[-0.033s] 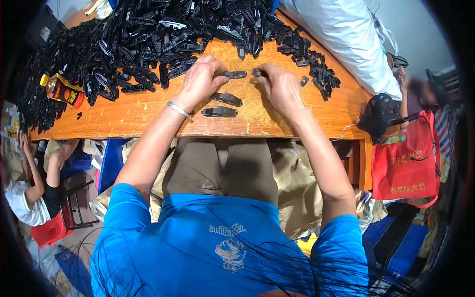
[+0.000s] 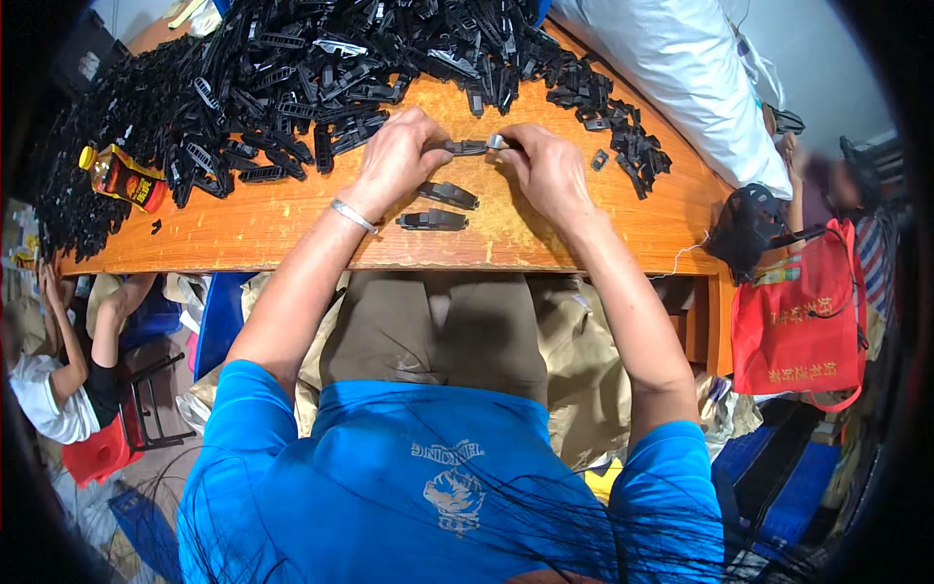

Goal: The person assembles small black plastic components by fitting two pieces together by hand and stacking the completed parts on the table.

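Note:
My left hand [image 2: 401,156] pinches a long black plastic part [image 2: 468,148] by its left end, thumb below and fingers above. In my right hand [image 2: 553,173] is a small black piece [image 2: 499,142] with a shiny face, gripped between thumb and fingers. That piece meets the right end of the long part; whether the two are joined I cannot tell. Two more long black parts lie on the table nearer to me, one [image 2: 449,195] just below my left fingers and another [image 2: 432,221] closer to the edge.
A large heap of black plastic parts [image 2: 292,68] covers the table's far left. Smaller black pieces [image 2: 632,146] lie at the right, by a white sack [image 2: 671,78]. A yellow-capped bottle [image 2: 126,179] rests at left. A red bag [image 2: 798,321] hangs at right. Another person [image 2: 53,389] sits at left.
My right hand has moved slightly left and brought the small piece against the long part's right end. The left hand stays in place.

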The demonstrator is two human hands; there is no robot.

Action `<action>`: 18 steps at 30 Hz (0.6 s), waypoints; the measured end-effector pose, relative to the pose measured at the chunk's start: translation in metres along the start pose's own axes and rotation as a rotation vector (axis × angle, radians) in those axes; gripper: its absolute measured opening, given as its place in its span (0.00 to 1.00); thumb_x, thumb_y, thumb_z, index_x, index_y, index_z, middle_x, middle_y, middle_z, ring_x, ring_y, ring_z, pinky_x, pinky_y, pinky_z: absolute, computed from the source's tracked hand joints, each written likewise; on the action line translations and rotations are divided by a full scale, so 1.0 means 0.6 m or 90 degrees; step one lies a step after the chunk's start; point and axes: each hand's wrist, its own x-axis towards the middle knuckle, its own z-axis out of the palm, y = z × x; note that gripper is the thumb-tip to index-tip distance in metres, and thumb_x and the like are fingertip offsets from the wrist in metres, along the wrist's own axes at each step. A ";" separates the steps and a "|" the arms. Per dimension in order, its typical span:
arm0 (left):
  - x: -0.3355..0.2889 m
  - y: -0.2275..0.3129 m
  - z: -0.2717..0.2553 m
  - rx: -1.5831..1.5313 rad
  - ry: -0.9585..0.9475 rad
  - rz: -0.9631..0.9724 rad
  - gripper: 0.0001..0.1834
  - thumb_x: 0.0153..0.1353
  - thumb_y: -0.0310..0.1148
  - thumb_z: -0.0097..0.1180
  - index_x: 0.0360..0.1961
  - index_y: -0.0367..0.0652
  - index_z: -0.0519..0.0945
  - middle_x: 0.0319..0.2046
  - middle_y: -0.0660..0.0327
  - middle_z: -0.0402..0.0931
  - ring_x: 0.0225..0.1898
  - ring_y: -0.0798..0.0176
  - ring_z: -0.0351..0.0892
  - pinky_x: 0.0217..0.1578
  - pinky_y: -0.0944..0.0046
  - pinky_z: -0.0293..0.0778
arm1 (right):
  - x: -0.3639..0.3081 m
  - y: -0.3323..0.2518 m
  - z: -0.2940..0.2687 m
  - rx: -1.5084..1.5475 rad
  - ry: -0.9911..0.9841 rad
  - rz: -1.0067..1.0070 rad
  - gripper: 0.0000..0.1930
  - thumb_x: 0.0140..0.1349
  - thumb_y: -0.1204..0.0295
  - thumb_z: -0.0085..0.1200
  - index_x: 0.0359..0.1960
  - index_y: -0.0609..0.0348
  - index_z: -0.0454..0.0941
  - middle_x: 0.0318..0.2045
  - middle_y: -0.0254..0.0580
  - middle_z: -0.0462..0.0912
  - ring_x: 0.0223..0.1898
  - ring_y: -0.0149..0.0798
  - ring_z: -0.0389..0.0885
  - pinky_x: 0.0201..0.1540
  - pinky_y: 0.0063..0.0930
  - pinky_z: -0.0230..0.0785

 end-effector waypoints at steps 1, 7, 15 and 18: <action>0.000 0.000 0.003 0.001 -0.002 -0.002 0.10 0.58 0.34 0.74 0.40 0.45 0.90 0.39 0.55 0.82 0.49 0.46 0.82 0.51 0.49 0.78 | 0.007 -0.004 0.012 0.064 0.041 -0.054 0.10 0.67 0.69 0.65 0.45 0.59 0.87 0.43 0.53 0.86 0.43 0.60 0.87 0.47 0.52 0.78; -0.005 0.002 0.007 -0.014 0.029 0.001 0.09 0.58 0.33 0.74 0.38 0.44 0.90 0.38 0.56 0.82 0.48 0.47 0.82 0.49 0.50 0.78 | 0.026 0.014 0.043 0.057 -0.010 -0.034 0.09 0.64 0.68 0.68 0.43 0.56 0.90 0.42 0.50 0.84 0.44 0.58 0.86 0.47 0.48 0.78; 0.003 0.010 0.015 -0.024 0.031 0.000 0.11 0.55 0.29 0.76 0.37 0.38 0.88 0.36 0.54 0.82 0.42 0.47 0.84 0.45 0.53 0.78 | 0.045 0.013 0.056 0.061 -0.026 -0.174 0.10 0.61 0.66 0.70 0.40 0.56 0.90 0.37 0.45 0.83 0.41 0.56 0.85 0.42 0.49 0.77; 0.019 -0.010 -0.008 -0.114 -0.145 0.054 0.11 0.54 0.31 0.76 0.38 0.43 0.90 0.37 0.57 0.84 0.46 0.49 0.84 0.48 0.53 0.79 | 0.017 0.015 0.037 0.082 -0.061 -0.144 0.11 0.61 0.64 0.71 0.41 0.55 0.91 0.38 0.46 0.85 0.43 0.55 0.86 0.44 0.48 0.78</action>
